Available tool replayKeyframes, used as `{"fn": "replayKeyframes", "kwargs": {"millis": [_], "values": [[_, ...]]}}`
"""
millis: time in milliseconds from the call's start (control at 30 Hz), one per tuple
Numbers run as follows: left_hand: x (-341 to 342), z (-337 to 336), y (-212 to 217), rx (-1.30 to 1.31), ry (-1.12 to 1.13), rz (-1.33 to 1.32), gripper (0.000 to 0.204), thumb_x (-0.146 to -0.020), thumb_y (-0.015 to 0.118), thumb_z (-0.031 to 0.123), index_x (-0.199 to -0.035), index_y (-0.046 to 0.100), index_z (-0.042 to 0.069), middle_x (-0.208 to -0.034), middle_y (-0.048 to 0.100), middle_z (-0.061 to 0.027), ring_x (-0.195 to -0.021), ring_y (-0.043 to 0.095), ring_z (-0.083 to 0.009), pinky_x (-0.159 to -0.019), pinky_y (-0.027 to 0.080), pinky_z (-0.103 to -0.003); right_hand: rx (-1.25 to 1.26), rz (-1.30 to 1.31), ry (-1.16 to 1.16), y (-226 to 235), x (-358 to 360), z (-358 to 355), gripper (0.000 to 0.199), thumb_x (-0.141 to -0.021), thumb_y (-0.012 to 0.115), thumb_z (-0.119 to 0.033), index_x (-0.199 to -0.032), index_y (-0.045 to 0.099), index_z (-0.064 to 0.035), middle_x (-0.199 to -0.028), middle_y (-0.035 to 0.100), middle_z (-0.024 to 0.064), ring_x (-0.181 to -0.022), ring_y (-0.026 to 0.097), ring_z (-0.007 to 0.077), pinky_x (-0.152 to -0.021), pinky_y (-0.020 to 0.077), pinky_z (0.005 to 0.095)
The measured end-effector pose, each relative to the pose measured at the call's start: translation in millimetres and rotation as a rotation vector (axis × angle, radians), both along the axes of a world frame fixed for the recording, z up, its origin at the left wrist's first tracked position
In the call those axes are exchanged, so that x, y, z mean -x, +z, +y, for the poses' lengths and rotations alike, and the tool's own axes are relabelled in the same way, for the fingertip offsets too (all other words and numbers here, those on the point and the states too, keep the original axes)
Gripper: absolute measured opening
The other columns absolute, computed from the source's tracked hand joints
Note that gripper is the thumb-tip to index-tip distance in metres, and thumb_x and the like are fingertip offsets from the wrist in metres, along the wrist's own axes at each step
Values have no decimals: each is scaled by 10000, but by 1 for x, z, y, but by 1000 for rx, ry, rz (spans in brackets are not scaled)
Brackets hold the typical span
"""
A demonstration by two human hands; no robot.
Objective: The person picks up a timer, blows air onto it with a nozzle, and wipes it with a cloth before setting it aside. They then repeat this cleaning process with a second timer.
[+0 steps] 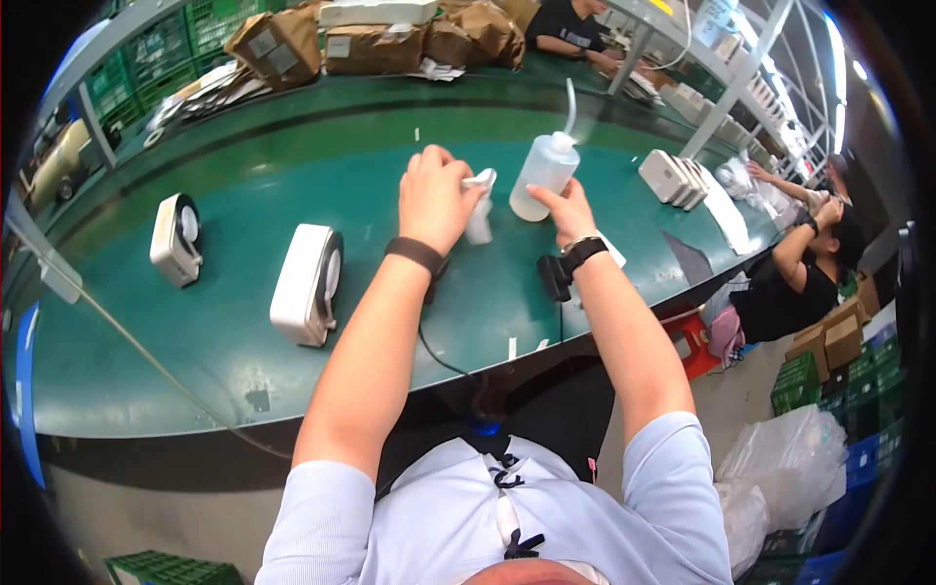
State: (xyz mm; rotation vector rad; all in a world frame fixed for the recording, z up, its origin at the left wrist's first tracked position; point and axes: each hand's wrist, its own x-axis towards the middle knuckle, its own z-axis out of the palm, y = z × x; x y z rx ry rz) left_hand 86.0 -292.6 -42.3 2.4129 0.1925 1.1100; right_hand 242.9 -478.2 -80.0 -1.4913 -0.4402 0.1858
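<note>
1. Translucent white plastic squeeze bottle with a long bent nozzle is held tilted above the green counter, at 1 o'clock from the person's chest.
2. Right hand: fingers closed around the bottle's lower body.
3. Left hand: fingers closed on a small white folded cloth, just beside the bottle at its 9 o'clock.
4. Two white rounded plastic housings stand on the counter at 9 o'clock from the left hand, well apart from it.
5. A stack of white flat rectangular units leans at 3 o'clock from the bottle.
6. Another person sits at the counter's far right end.
</note>
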Motion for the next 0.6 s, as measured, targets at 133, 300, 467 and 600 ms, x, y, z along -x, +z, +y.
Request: {"fn": "replayKeyframes", "kwargs": {"millis": [133, 300, 467, 600], "values": [[-16, 5, -26, 117, -16, -91, 219, -844, 766, 200, -922, 706, 5, -1040, 695, -88, -950, 645, -299, -854, 514, -383, -38, 10, -101, 0, 12, -5, 688, -823, 815, -154, -1379, 460, 39, -1349, 589, 134, -1263, 547, 224, -1081, 409, 359], [-25, 20, -34, 1038, -279, 115, 244, -906, 735, 241, -989, 701, 14, -1043, 712, -60, -929, 663, -214, -856, 510, -337, -221, -20, 45, 50, 127, -61, 529, -884, 754, -155, -1332, 540, 28, -1270, 623, 91, -1149, 605, 199, -1029, 444, 338], [-25, 7, -30, 1439, -512, 16, 285, -972, 672, 256, -1110, 670, 6, -1076, 710, -67, -970, 672, -160, -875, 510, -309, 322, -212, 45, 53, 176, -91, 460, -866, 778, -186, -1227, 610, 45, -1111, 645, 86, -1006, 631, 176, -915, 493, 319], [-26, 8, -33, 1490, -534, -8, 292, -991, 643, 238, -1153, 647, -5, -1086, 711, -78, -978, 677, -160, -882, 517, -315, 558, -372, 3, 52, 177, -89, 412, -838, 798, -194, -1133, 647, 51, -1008, 642, 104, -914, 629, 183, -820, 505, 322]]}}
